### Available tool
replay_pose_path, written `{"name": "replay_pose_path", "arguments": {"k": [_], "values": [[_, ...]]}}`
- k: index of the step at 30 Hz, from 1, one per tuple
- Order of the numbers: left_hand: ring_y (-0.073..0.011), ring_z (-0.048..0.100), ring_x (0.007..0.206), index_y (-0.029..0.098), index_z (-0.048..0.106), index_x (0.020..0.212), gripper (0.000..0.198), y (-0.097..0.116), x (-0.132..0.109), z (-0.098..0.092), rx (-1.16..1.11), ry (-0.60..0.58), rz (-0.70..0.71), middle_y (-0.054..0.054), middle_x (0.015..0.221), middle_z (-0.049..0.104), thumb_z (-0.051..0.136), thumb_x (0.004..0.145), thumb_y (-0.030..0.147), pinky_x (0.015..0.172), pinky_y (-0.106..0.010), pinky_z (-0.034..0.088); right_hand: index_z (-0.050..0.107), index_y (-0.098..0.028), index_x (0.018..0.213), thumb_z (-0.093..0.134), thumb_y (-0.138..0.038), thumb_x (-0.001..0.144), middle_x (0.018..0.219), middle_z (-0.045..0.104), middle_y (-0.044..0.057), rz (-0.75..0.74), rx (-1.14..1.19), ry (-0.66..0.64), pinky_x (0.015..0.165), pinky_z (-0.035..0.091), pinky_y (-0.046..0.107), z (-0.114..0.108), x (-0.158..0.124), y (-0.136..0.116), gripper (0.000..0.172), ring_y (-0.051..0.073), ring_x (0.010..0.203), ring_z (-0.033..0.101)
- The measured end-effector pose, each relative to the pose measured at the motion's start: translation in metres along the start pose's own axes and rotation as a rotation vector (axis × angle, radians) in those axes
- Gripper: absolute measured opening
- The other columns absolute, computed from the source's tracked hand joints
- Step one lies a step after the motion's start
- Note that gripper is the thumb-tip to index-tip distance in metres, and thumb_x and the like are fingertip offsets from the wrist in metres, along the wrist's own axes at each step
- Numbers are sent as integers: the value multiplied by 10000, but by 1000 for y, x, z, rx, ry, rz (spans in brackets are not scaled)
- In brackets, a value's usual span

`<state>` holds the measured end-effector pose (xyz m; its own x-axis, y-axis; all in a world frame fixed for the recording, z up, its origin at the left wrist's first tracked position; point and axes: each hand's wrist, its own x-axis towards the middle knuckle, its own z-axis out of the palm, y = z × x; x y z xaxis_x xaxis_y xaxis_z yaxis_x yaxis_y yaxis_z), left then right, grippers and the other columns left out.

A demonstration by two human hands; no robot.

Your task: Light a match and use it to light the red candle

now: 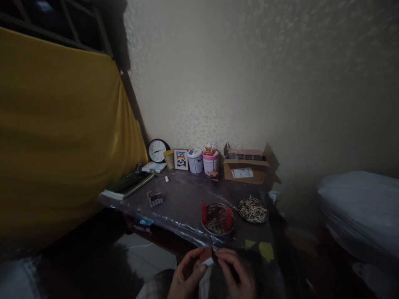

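Pinching a small matchbox [208, 254] between them, the left hand [186, 276] and right hand [237, 274] held it low before the table's [187, 199] near edge; it looked reddish-brown, with a dark side and a pale end.

Both hands, the left hand [187, 276] and right hand [238, 274], are pinching a small box [208, 255] between them. Just beyond them, a round tray [217, 219] is sitting on the counter [183, 199].
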<state>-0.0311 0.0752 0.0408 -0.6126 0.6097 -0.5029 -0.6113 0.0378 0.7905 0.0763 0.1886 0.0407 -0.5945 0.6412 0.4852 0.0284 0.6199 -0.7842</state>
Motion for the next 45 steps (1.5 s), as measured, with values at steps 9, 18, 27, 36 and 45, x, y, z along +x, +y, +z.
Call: {"name": "replay_pose_path", "arguments": {"k": [9, 18, 27, 36, 45], "values": [[-239, 616, 930, 196, 684, 933, 429, -14, 4, -6, -78, 6, -29, -80, 952, 706, 809, 568, 384, 884, -364, 420, 609, -237, 933, 519, -205, 914, 881, 682, -7, 38, -2, 21, 777, 524, 140, 4, -3, -3, 98, 86, 827, 667], [-230, 624, 948, 163, 681, 917, 373, -3, -1, -3, -91, -11, -32, -113, 996, 726, 782, 622, 368, 886, -339, 425, 609, -216, 939, 517, -189, 915, 861, 695, 6, -58, -39, 4, 770, 522, 138, 1, -2, -2, 99, 88, 817, 675], [-174, 609, 963, 182, 643, 937, 243, 5, -7, -3, -22, -62, -52, -61, 993, 715, 710, 735, 298, 882, -277, 418, 589, -225, 898, 552, -135, 886, 865, 677, -8, 68, 28, 9, 779, 508, 170, 4, -9, 1, 98, 90, 838, 652], [-158, 616, 935, 184, 655, 910, 250, 6, -8, 2, -71, -35, -67, -54, 980, 721, 742, 702, 294, 867, -266, 422, 571, -215, 953, 533, -115, 895, 908, 668, 9, 29, 14, -22, 804, 507, 178, 5, -10, -4, 121, 91, 878, 647], [-178, 631, 911, 183, 676, 929, 279, 6, -10, 2, -98, -48, -82, -68, 968, 727, 744, 693, 315, 852, -282, 436, 578, -216, 961, 533, -109, 887, 911, 685, 22, 0, -41, -23, 768, 540, 208, 3, -8, -4, 138, 119, 858, 668]]}}
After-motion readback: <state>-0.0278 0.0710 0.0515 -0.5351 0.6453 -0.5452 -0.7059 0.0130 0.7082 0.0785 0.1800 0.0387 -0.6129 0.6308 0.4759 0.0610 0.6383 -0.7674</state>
